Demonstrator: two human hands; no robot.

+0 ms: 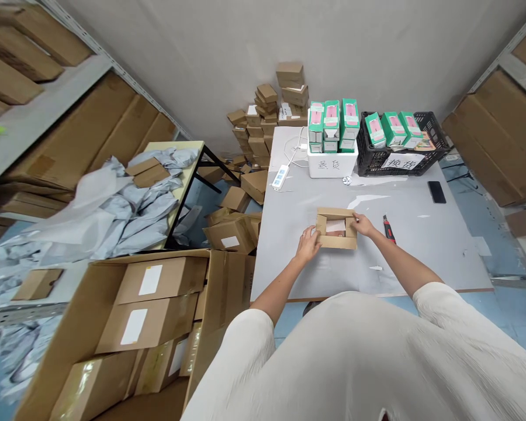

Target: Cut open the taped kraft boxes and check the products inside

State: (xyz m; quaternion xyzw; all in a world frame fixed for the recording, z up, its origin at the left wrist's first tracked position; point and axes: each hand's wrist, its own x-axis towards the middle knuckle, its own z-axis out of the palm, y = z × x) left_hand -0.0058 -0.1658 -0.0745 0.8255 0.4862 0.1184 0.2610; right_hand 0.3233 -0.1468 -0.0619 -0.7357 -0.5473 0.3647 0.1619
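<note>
Gripping small cardboard box (336,229) w/ both hands: left hand (307,245) curled round its near-left corner, right hand (363,224) on far-right corner. Box sits betw. them on grey table (421,251). Box cutter (388,228) just right of right hand, phone (437,192) farther right. White tub (332,161), black crate (398,143) ahead of hands. Big open carton (158,327) left of left hand, steel shelves (44,111) beyond.

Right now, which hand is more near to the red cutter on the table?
Right. The right hand is on the box's right corner, just left of the cutter, not touching it; the left hand is farther, on the box's left side.
</note>
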